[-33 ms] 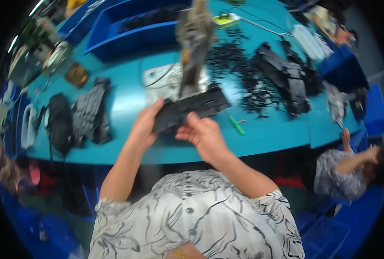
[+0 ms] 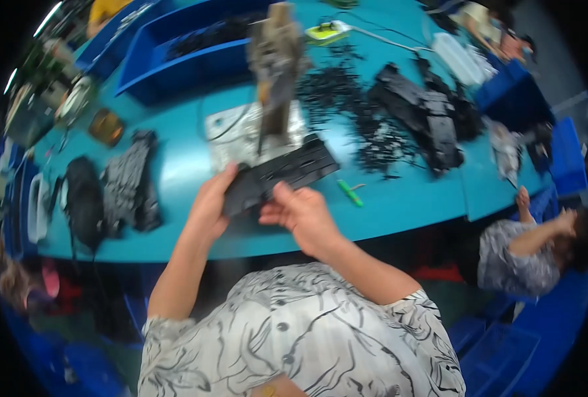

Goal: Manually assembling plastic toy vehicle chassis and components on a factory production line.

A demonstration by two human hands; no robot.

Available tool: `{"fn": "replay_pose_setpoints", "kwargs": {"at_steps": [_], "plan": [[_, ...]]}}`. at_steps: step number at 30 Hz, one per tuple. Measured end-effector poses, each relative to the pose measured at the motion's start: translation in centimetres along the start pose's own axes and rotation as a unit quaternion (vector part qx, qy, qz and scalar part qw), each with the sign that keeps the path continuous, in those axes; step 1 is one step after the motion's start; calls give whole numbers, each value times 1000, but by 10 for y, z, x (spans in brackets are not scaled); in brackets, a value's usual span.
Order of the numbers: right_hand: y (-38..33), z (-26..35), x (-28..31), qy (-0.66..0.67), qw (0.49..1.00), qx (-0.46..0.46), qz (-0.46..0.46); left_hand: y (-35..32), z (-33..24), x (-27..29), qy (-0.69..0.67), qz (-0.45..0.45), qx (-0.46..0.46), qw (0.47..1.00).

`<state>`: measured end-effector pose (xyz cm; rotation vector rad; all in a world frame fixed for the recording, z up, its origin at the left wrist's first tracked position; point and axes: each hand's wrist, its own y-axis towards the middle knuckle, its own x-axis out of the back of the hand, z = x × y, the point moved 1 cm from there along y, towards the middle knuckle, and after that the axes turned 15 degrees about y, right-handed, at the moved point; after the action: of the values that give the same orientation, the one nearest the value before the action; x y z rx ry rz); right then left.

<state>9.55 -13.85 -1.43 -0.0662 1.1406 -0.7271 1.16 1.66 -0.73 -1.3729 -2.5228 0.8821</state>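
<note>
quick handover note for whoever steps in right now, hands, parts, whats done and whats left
Left hand: grips the left end of a flat black ribbed plastic panel, held above the teal table's near edge.
Right hand: fingers pinch the panel's lower edge.
Nearby: green marker-like stick right of the panel; loose small black parts and stacked black panels further right; another dark stack on the left.
Done or left: cannot tell; the panel is still in hand.

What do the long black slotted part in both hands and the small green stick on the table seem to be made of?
Black slotted part: apparently moulded plastic, matt, with ribbed openings and thin flat walls.
Green stick: probably plastic, uniform bright colour, though too small to be sure.
Table: smooth teal surface with a slight sheen, perhaps a laminate or mat.
</note>
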Motion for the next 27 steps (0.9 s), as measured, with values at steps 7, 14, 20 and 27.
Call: {"fn": "replay_pose_setpoints", "kwargs": {"at_steps": [7, 14, 20, 27], "plan": [[-50, 14, 30, -354, 927, 113, 50, -45, 19, -18, 40, 56, -79, 994], [-66, 63, 18, -623, 612, 467, 139, -40, 3, -51, -163, 211, -15, 964], [-70, 63, 22, -647, 590, 451, 173, -13, 10, -77, -189, 153, -48, 969], [-75, 66, 22, -430, 827, 360, 30, -34, 15, -80, -131, 126, -131, 975]]}}
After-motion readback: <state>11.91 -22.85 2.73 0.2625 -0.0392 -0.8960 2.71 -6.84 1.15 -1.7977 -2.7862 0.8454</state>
